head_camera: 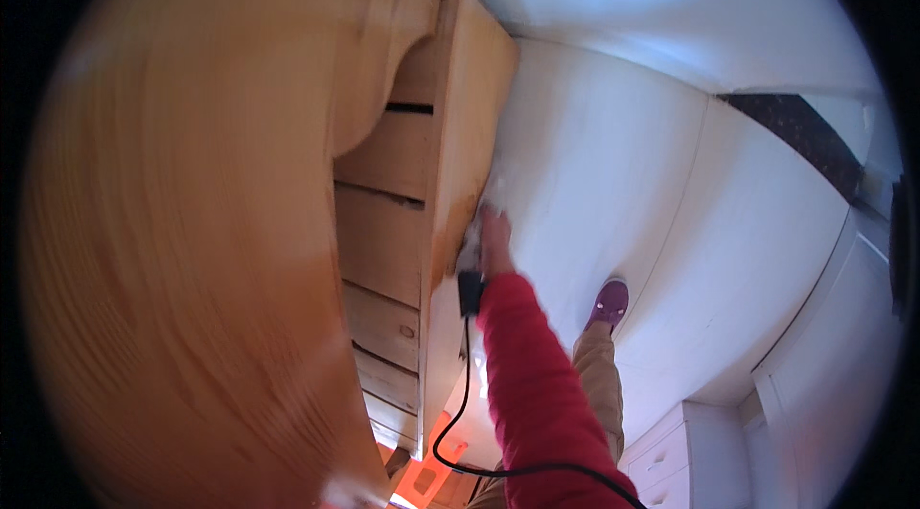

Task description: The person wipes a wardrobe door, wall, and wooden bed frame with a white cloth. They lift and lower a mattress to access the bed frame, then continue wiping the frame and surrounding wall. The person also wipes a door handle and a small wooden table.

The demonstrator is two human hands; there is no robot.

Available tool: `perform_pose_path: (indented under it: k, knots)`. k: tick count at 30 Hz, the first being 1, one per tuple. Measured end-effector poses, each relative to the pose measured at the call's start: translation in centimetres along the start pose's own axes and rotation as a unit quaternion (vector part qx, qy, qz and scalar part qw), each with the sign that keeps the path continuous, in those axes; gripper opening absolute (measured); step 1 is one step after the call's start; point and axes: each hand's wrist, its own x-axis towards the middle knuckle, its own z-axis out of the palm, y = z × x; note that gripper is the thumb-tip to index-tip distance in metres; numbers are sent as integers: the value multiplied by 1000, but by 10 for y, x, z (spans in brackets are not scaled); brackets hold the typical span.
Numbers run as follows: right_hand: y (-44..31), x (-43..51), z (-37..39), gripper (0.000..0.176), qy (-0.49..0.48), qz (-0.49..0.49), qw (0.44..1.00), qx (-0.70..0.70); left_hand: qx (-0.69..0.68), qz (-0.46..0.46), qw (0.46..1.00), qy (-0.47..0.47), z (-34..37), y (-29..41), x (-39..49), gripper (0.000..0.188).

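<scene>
My right hand (pixel 496 239) reaches down beside the lower edge of a pine furniture piece (pixel 463 142), close to the pale floor (pixel 604 164). Its fingers are small and blurred, and a greyish-white patch beside them is too indistinct to name. A red sleeve (pixel 539 379) covers the arm. At the wrist sits a black device (pixel 471 293), from which a black cable (pixel 460 415) loops down and to the right. My left hand is out of view. On the left, a broad pine surface (pixel 180 221) with a curved edge comes close to the camera.
Gaps run between the boards (pixel 381 243) of the pine piece. A purple shoe (pixel 611 300) stands on the floor, below a tan trouser leg (pixel 600 383). An orange plastic object (pixel 424 484) is at the bottom. White drawers (pixel 658 462) stand at lower right, with a dark panel (pixel 790 135) farther up.
</scene>
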Motion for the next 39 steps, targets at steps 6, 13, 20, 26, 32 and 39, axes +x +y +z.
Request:
perform_pose_path:
  k: [6, 13, 20, 26, 32, 39]
  knots:
    - [-241, 63, 88, 48, -81, -260, 962, -18, -3, -11, 1000, -5, 2, 2, 16, 51]
    - [-261, 86, 99, 39, -39, -292, 955, -38, -11, -24, 1000, -16, 6, 1, 24, 51]
    - [-124, 121, 46, 57, 9, -231, 942, -244, -18, -24, 1000, 3, -2, 6, 19, 51]
    - [104, -66, -37, 46, -109, 118, 968, -195, -39, -22, 997, 56, -11, 5, -13, 52]
    - [38, -223, -55, 42, -203, 293, 933, 45, -182, 37, 971, 152, -8, -5, -31, 54]
    - [-410, -316, 91, 46, -311, -299, 901, 51, -91, 16, 973, 210, -18, 9, -23, 55]
